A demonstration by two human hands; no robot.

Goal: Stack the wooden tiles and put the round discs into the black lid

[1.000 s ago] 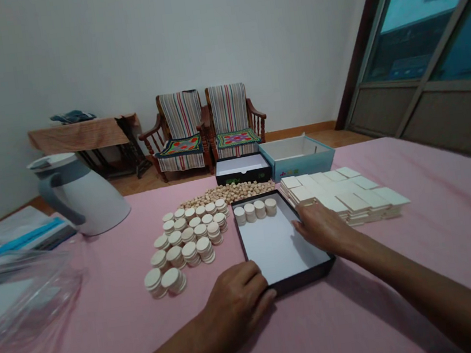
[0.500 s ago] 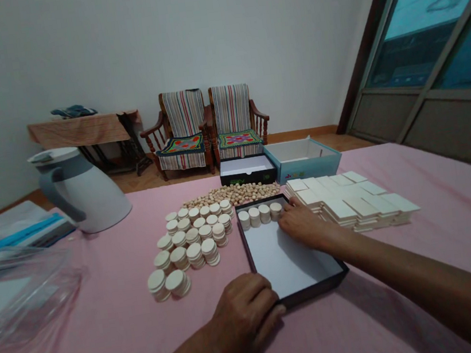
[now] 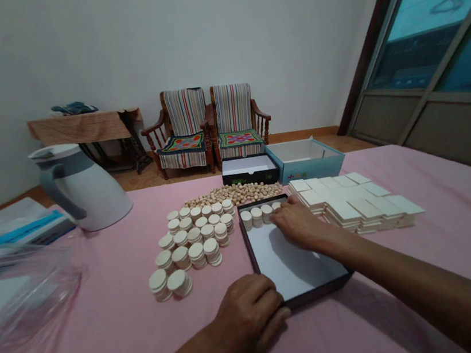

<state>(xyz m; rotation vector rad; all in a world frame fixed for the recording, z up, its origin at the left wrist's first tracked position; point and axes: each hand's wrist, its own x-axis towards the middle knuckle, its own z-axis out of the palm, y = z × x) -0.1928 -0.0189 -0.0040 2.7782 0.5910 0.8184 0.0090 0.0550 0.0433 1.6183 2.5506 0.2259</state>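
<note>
A shallow black tray with a white inside (image 3: 300,269) lies in front of me on the pink cloth. My left hand (image 3: 248,319) grips its near left corner, fingers curled at the rim. Inside, along the far wall, stands a row of stacked pale wooden discs (image 3: 257,216). My right hand (image 3: 296,223) reaches into the far right part, its fingers closed at the right-end stack of discs (image 3: 277,206) and partly covering it. Left of the tray, several more disc stacks (image 3: 196,253) stand in rows. Square pale wooden tiles (image 3: 351,201) are piled to the right.
Small wooden beads (image 3: 229,194) lie heaped behind the tray. Beyond are an open black box (image 3: 250,177) and a light blue box (image 3: 310,168). A white and grey jug (image 3: 94,195) and clear plastic packaging (image 3: 21,297) occupy the left side.
My right hand has shifted slightly left, so its fingers now cover more of the right-end disc stack. My left hand keeps its place at the tray's corner. The view has moved slightly.
</note>
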